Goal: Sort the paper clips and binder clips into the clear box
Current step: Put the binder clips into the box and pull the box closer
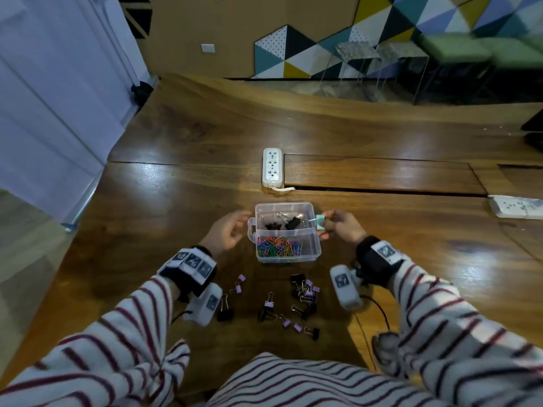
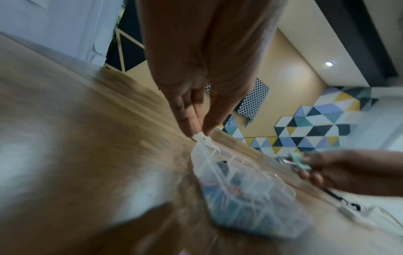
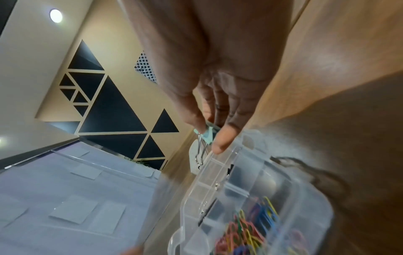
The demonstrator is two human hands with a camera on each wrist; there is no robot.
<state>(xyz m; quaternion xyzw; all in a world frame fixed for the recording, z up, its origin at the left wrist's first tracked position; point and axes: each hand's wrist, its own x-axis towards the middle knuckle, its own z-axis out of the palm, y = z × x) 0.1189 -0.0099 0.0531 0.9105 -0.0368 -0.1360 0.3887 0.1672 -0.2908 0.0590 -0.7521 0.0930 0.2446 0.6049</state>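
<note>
Clear box (image 1: 287, 254) mid-table (image 1: 176, 201); loose binder clips (image 1: 304, 292) before it, seemingly.

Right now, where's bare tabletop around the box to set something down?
Free: the wood between the clear box and the white power strip, and the table beyond. Crowded: loose binder clips on the near side of the box; left hand and right hand flank it.

Materials on my worktable.
Glossy varnished wood table (image 1: 182, 201); clear smooth plastic box (image 1: 311, 254); mint clip (image 3: 206, 136) with shiny wire handles.
</note>
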